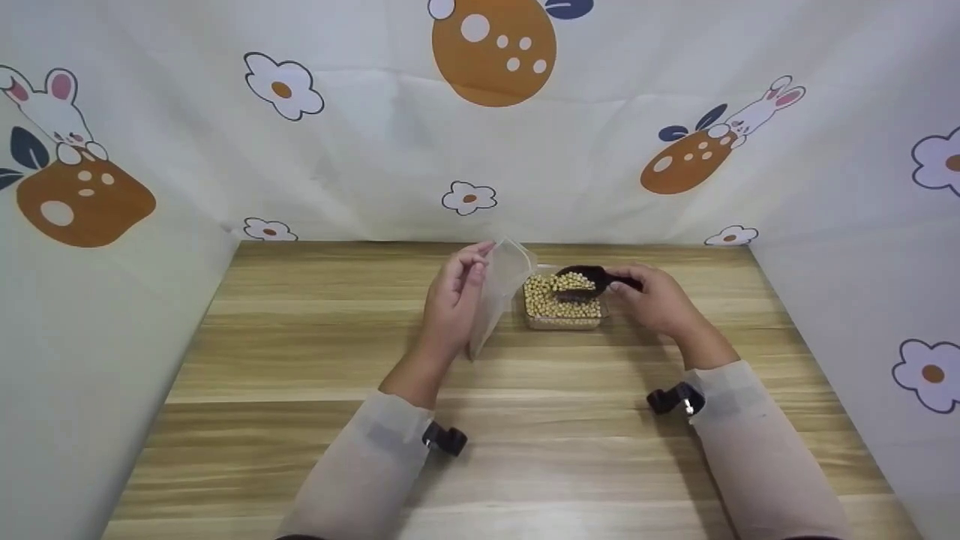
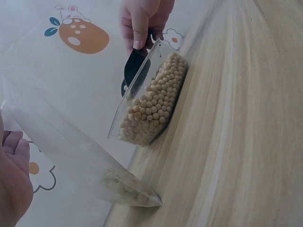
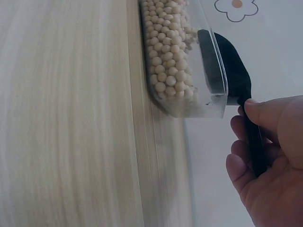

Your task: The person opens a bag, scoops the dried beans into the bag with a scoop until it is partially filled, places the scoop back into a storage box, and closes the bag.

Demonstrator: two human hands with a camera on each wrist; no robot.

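My right hand (image 1: 658,301) grips the handle of a black scoop (image 3: 230,64). In the head view the scoop carries a heap of round, pale yellow beans (image 1: 574,282) just over a clear plastic box (image 1: 564,325) filled with more of them. To the left, my left hand (image 1: 455,294) holds a translucent plastic bag (image 1: 501,281) by its upper part, its mouth spread beside the box. A few beans (image 2: 124,188) lie in the bottom of the bag, whose lower corner is right at the table in the left wrist view.
A wood-grain table (image 1: 315,337) carries everything. A pale curtain (image 1: 375,135) printed with rabbits, orange fruits and flowers hangs close behind the box and along both sides. A small black wrist device (image 1: 448,439) juts from the left sleeve, another (image 1: 675,399) from the right.
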